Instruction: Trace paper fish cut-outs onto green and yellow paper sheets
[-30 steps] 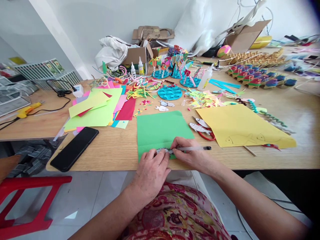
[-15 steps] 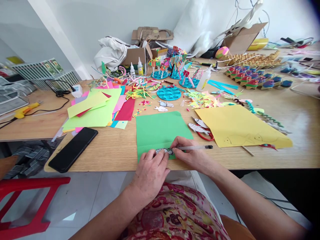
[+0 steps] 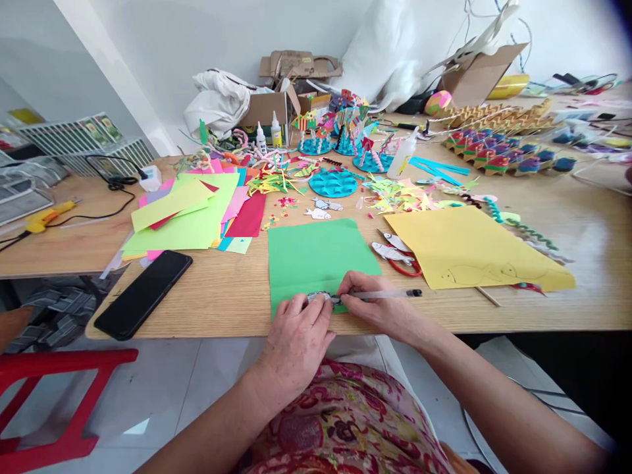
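Note:
Green paper (image 3: 316,253) lies in front of me at the table's near edge. On its lower part is a small white paper fish cutout (image 3: 318,295), pinned down by the fingertips of my left hand (image 3: 299,339), which partly cover it. My right hand (image 3: 372,303) pinches a pen (image 3: 390,293) with a clear barrel and a dark end, held low and pointing right. Its tip is by the fish's right end, mostly hidden by my fingers. More fish cutouts (image 3: 392,253) rest on red-handled scissors (image 3: 407,268), right of the green sheet.
Yellow paper (image 3: 474,247) with pencilled fish outlines lies on the right. To the left are a black phone (image 3: 143,294) and stacked coloured paper (image 3: 182,217). Behind stand a blue disc (image 3: 333,184), paper scraps (image 3: 399,196), a glue bottle (image 3: 403,155) and painted egg trays (image 3: 508,151).
Both hands stay almost in place over the fish cutout. The pen's dark end has dipped very slightly, and the whole view has shifted a little.

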`<state>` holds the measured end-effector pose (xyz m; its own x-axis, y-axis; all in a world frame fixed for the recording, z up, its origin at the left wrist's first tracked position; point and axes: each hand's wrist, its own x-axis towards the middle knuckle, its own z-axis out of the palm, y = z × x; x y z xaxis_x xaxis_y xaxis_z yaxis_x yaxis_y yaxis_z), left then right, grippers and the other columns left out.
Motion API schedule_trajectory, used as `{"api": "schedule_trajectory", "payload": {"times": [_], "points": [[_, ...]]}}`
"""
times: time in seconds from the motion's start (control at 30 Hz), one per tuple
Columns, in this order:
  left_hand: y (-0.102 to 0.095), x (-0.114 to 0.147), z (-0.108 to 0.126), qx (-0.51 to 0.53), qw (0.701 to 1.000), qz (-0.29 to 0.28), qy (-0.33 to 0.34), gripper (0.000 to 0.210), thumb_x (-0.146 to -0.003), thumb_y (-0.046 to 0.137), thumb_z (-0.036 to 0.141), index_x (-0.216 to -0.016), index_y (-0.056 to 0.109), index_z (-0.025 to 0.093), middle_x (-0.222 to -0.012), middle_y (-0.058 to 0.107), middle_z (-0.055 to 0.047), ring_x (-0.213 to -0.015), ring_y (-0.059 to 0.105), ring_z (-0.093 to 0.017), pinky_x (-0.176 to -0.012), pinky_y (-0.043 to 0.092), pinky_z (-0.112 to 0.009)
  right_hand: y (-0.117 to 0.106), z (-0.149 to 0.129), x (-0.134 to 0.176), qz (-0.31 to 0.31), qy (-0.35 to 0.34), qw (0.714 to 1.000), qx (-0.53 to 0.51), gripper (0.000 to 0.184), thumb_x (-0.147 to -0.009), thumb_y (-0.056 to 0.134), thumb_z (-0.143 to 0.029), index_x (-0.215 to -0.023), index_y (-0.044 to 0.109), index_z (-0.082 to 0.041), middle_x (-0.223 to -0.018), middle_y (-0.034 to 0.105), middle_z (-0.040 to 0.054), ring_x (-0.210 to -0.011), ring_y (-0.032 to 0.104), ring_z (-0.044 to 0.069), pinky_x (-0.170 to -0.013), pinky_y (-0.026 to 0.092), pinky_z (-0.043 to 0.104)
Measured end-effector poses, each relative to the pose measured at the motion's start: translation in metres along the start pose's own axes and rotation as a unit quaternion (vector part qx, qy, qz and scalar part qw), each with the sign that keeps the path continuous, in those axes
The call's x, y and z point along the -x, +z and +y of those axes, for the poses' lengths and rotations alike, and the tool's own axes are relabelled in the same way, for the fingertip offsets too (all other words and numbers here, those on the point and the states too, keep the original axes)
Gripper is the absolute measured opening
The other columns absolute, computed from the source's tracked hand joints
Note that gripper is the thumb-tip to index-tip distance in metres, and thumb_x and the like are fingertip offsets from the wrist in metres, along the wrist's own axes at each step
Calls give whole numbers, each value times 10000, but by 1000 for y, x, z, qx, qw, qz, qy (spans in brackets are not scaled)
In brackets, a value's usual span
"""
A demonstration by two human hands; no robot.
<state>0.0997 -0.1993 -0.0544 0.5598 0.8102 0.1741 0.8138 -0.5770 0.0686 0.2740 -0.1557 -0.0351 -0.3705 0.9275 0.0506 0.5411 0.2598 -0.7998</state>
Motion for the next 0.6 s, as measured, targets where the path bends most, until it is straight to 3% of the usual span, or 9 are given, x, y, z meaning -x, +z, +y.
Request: {"api": "schedule_trajectory", "payload": {"times": [0.6], "points": [[1, 0, -1, 8, 1000, 0, 8, 438, -859, 568, 298, -1253, 461, 139, -1261, 529, -46, -1004, 456, -243, -789, 426, -401, -1, 0, 0, 25, 23, 999, 17, 100, -731, 456, -224, -652, 508, -192, -553, 532, -25, -511, 448, 109, -484, 331, 219]]}}
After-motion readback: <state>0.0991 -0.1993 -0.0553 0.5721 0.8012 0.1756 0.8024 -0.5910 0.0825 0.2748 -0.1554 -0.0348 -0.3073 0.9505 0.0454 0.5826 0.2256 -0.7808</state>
